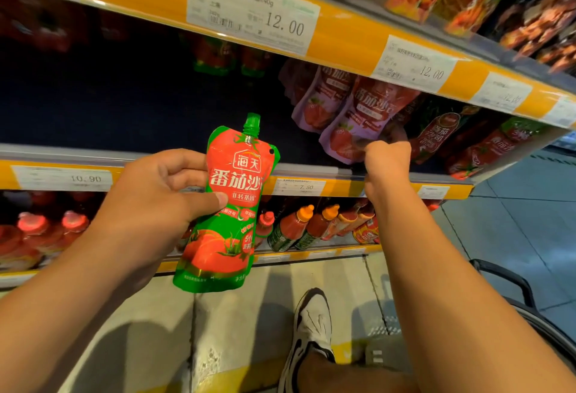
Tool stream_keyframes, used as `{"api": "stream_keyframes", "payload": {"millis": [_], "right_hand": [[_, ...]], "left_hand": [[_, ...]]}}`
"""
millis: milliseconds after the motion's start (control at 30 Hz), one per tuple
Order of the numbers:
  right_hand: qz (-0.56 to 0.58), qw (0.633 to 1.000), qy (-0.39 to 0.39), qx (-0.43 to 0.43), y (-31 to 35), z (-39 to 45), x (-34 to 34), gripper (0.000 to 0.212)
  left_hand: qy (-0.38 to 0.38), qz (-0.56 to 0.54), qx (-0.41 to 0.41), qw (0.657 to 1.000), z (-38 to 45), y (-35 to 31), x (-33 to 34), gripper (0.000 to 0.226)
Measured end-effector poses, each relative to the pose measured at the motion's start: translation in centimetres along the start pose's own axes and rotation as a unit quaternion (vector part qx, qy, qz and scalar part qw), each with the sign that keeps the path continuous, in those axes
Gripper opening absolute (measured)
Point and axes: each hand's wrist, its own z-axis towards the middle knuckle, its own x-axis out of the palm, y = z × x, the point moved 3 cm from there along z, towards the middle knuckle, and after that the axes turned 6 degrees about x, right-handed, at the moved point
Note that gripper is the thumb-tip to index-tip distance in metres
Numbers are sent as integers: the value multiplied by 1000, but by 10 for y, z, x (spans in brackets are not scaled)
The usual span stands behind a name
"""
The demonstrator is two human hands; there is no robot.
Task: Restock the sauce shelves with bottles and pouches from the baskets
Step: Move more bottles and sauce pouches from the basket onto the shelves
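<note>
While left hand (162, 193) grips ketchup pouch (229, 205), right hand (385, 162) pinches purple pouch (358, 124), orange-capped bottles (299, 224) below.

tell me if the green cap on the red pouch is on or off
On: the green cap sits on the spout of the red pouch held by the left hand.

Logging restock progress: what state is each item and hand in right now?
Red-green ketchup pouch: capped, upright, held off the shelf by left hand.
Right hand: gripping a purple pouch leaning on the middle shelf.
Orange-capped bottles: tilted, lower shelf.
</note>
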Motion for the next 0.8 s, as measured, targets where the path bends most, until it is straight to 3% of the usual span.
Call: {"api": "stream_keyframes", "payload": {"millis": [167,400,467,567,633,800], "right_hand": [[-40,998,-21,-36,-3,5,2,61],[-51,996,-32,-63,-3,19,10,33],[-48,991,-40,-116,5,17,16,27],[111,986,-50,-113,2,26,17,32],[128,985,-70,-96,-2,26,18,35],[244,969,-6,33,1,14,26,45]], "left_hand": [[2,4,14,1000,0,1,-4,36],[9,-11,23,1000,3,6,-7,37],[5,-11,26,1000,4,7,-9,37],[3,-7,29,1000,5,6,-11,37],[0,-9,27,1000,5,6,-11,37],[-11,-12,28,999,5,1,-9,35]]}}
